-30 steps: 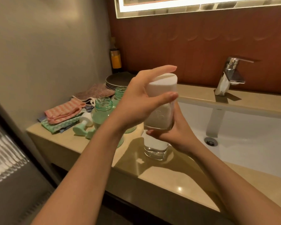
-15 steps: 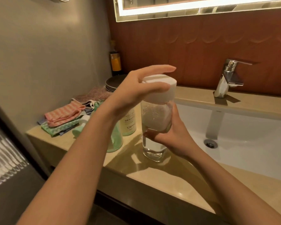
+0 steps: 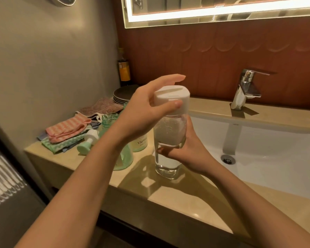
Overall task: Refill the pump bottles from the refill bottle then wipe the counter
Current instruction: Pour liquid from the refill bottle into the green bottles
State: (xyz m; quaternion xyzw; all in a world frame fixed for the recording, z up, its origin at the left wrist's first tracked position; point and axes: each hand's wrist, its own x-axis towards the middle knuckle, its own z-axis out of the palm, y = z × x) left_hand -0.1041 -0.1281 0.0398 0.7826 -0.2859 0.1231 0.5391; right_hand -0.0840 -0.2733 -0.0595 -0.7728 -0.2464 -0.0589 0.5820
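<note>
A clear refill bottle (image 3: 169, 135) with a white cap (image 3: 172, 100) is held upright just above the beige counter (image 3: 168, 196). My right hand (image 3: 190, 154) grips its body from the right side. My left hand (image 3: 147, 111) holds the white cap, thumb across its front and forefinger stretched over the top. Behind my left wrist stand open green pump bottles: one (image 3: 123, 158) in front, partly hidden, a labelled one (image 3: 140, 143) beside it, and another (image 3: 109, 120) farther back. A detached green-and-white pump head (image 3: 88, 143) lies on the counter.
Folded pink and green cloths (image 3: 66, 135) lie at the counter's left end, with dark plates (image 3: 123, 93) and a dark bottle (image 3: 123, 70) behind. A white sink (image 3: 258, 154) with a chrome faucet (image 3: 243, 90) fills the right. A wall bounds the left.
The bottle has come upright and lowered slightly toward the counter. My left hand has turned on the cap, its thumb now across the cap's front.
</note>
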